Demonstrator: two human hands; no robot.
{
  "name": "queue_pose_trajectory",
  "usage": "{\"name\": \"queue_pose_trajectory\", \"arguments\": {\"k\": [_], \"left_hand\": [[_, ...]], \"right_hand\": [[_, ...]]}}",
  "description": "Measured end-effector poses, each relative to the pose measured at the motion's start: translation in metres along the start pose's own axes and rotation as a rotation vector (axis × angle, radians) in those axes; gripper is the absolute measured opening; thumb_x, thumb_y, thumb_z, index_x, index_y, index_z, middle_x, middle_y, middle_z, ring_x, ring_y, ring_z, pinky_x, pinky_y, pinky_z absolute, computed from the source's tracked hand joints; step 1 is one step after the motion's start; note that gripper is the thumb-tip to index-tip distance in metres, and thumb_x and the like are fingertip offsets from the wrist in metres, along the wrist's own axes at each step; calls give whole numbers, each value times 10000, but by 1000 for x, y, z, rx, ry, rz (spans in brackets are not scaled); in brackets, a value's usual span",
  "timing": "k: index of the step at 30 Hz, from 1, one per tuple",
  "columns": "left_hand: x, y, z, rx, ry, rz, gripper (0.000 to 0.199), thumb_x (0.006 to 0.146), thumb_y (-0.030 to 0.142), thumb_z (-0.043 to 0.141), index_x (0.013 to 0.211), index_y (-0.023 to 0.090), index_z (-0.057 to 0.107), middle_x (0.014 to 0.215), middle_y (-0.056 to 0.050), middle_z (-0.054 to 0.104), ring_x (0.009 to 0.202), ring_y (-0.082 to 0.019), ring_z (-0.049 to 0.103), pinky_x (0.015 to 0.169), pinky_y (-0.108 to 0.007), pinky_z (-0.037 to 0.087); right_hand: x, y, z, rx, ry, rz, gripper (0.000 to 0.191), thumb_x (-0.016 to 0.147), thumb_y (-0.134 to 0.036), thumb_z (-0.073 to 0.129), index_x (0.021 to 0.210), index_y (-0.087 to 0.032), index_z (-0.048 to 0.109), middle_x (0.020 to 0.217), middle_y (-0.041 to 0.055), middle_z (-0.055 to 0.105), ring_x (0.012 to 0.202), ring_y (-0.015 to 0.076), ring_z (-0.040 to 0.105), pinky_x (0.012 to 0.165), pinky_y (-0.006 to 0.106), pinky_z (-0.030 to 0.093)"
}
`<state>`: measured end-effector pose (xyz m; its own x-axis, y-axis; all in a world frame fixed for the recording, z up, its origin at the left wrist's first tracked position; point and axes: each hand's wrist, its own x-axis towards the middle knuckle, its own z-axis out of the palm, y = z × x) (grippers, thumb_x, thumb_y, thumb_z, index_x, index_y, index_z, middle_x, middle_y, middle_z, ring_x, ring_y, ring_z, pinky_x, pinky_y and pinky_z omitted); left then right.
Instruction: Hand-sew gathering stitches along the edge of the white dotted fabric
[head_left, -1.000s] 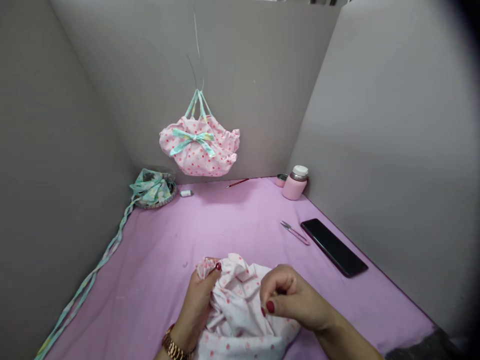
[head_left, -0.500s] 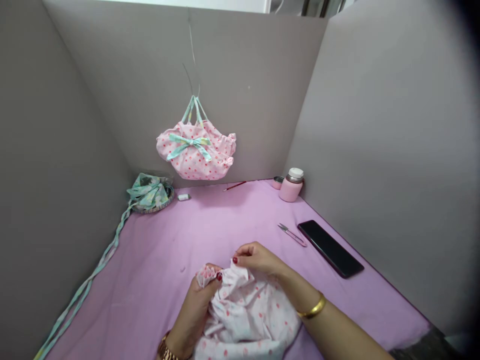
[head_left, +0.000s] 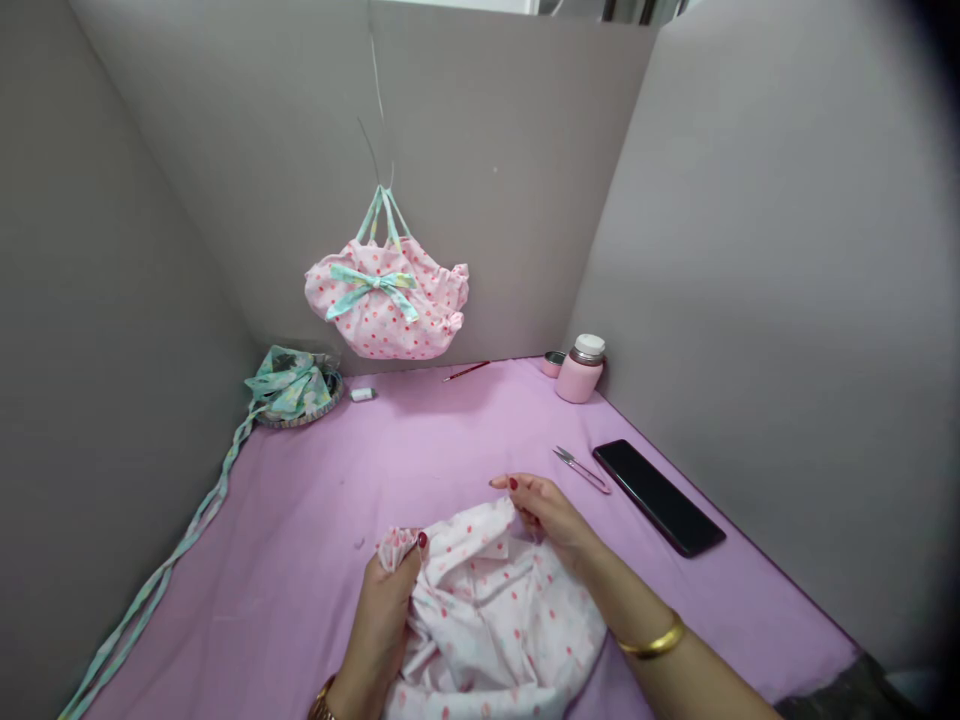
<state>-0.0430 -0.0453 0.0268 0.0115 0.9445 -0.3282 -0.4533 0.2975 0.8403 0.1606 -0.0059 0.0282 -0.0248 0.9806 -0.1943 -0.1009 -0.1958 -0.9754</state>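
Note:
White cloth with pink dots (head_left: 517,620) lies bunched at the front of the pink-covered table. My left hand (head_left: 388,600) is closed on its gathered edge, the thumb with a red nail pressed on top and a ruffled bit sticking out to the left. At the cloth's upper right edge is my right hand (head_left: 544,510). Its index finger reaches left above the edge, and the other fingers curl behind the cloth, partly hidden. The fabric is stretched between both hands.
A dotted pouch with a green bow (head_left: 390,315) hangs at the back panel. Green cloth (head_left: 289,385) fills a basket at back left, its straps trailing forward. Small snips (head_left: 582,470), a black phone (head_left: 660,497) and a pink jar (head_left: 580,370) stand or lie at right.
My right hand has moved right and slightly up, spreading the cloth's upper edge. My left hand has shifted a little left, still holding the gathered part. The view has shifted slightly.

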Motion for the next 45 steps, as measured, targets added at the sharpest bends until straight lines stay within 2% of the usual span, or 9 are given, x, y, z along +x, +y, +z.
{"name": "queue_pose_trajectory", "arguments": {"k": [5, 14, 20, 24, 28, 32, 35, 38, 45], "left_hand": [[-1, -1, 1, -61, 40, 30, 184, 632, 279, 734, 682, 148, 614, 577, -6, 663, 621, -203, 644, 615, -283, 477], [1, -3, 2, -104, 49, 27, 188, 646, 299, 724, 689, 151, 616, 576, 0, 657, 614, -196, 635, 623, -281, 470], [1, -6, -6, -28, -71, 50, 154, 712, 308, 678, 719, 163, 627, 631, 2, 660, 597, -174, 614, 620, -265, 460], [1, -7, -8, 75, -68, 73, 167, 727, 320, 662, 739, 157, 628, 635, -4, 647, 585, -162, 588, 602, -252, 444], [2, -8, -8, 153, -42, 89, 185, 720, 334, 665, 684, 160, 611, 572, 19, 596, 555, -147, 542, 547, -228, 409], [-2, -5, -4, 243, -52, 126, 197, 699, 319, 675, 634, 149, 599, 568, 15, 570, 567, -147, 514, 539, -222, 391], [-4, -3, -2, 302, -48, 155, 181, 701, 280, 658, 615, 142, 579, 566, 18, 534, 551, -130, 467, 527, -217, 375], [-2, -4, -5, 346, -29, 165, 181, 700, 257, 640, 597, 149, 535, 554, 28, 487, 534, -118, 424, 509, -215, 361], [4, -8, -13, 416, -11, 170, 266, 703, 243, 608, 546, 192, 399, 522, 63, 374, 505, -98, 343, 467, -202, 309]], "right_hand": [[1, 1, 21, -62, -60, -57, 388, 627, -449, 705, 535, -148, 478, 477, -64, 363, 439, 56, 288, 435, 198, 209], [-8, 13, 22, -124, 64, -108, 422, 703, -497, 617, 539, -178, 396, 501, -48, 357, 476, 84, 303, 457, 212, 246], [-6, 17, 18, -154, 72, -95, 403, 727, -485, 585, 552, -185, 381, 492, -54, 345, 453, 81, 294, 445, 211, 243], [-7, 7, 10, -219, 103, -119, 321, 718, -421, 596, 564, -169, 471, 500, -43, 368, 459, 91, 309, 446, 218, 235], [-15, -19, 13, -353, 181, -230, 199, 710, -325, 629, 823, -162, 653, 514, -54, 345, 491, 102, 305, 476, 223, 235], [-17, -28, 35, -551, -118, -237, 267, 700, -252, 635, 954, -177, 672, 529, -51, 391, 481, 94, 343, 467, 212, 254], [-14, -17, 46, -571, -281, -182, 119, 690, -185, 607, 765, -154, 693, 520, -36, 449, 486, 88, 367, 457, 199, 253], [-12, -6, 45, -560, -280, -176, 141, 723, -176, 558, 643, -130, 664, 506, -30, 460, 484, 81, 360, 456, 192, 250], [-18, -6, 31, -516, -228, -160, 169, 751, -208, 547, 662, -104, 647, 521, -25, 476, 477, 75, 371, 452, 182, 265]]}}
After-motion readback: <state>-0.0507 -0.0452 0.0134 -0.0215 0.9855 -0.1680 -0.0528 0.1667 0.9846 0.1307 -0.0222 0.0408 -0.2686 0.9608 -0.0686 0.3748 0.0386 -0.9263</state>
